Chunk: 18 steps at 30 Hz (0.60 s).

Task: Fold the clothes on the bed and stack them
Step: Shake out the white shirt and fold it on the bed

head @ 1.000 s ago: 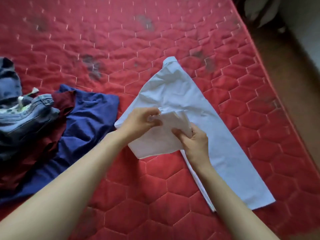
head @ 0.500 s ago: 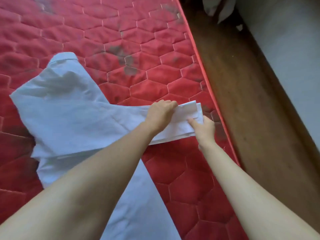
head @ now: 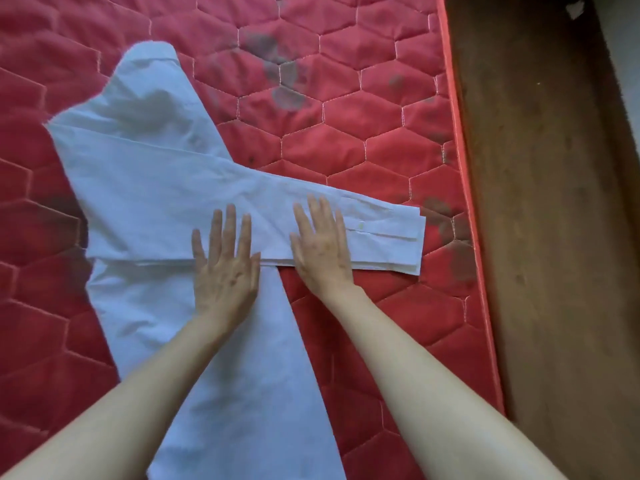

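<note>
Head view: one pale blue shirt point(head: 145, 188) lies spread on the red quilted mattress point(head: 346, 126), its sleeves point(head: 377, 233) laid out as a long band running rightward toward the bed's edge. Both hands press flat on it, fingers straight, gripping nothing: the left hand point(head: 225, 268) at the band's root, the right hand point(head: 322, 247) nearer the cuff end. Two hands, one garment visible.

Shirt point(head: 145, 188) on mattress point(head: 363, 140); sleeve point(head: 374, 233) extends right.
</note>
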Each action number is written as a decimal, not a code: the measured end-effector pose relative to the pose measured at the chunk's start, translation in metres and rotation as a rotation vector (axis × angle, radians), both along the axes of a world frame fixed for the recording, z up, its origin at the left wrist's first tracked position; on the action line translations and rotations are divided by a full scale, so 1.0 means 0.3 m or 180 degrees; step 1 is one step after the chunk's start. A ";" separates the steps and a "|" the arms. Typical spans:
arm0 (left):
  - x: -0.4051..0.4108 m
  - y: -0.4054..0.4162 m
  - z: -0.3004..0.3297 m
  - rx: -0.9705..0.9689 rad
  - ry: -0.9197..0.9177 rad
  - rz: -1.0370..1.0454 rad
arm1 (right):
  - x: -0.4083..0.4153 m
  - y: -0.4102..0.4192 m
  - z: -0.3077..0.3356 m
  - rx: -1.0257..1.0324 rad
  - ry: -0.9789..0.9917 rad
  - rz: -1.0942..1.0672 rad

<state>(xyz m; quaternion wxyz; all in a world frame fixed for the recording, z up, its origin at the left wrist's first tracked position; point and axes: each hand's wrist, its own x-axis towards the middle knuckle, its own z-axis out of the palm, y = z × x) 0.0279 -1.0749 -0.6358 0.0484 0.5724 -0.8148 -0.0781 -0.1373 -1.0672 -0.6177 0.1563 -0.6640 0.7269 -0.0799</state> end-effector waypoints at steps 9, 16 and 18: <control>0.436 0.081 -0.058 0.0044 -0.0255 0.0348 | 0.504 -0.315 -0.040 0.0297 0.0402 0.1529; 0.467 0.078 -0.074 -0.0027 -0.0019 0.0563 | 0.750 -0.491 -0.063 -0.0017 0.0710 0.1943; 0.466 0.090 -0.084 -0.0026 0.0029 0.0640 | 0.789 -0.516 -0.080 -0.0031 0.0839 0.2281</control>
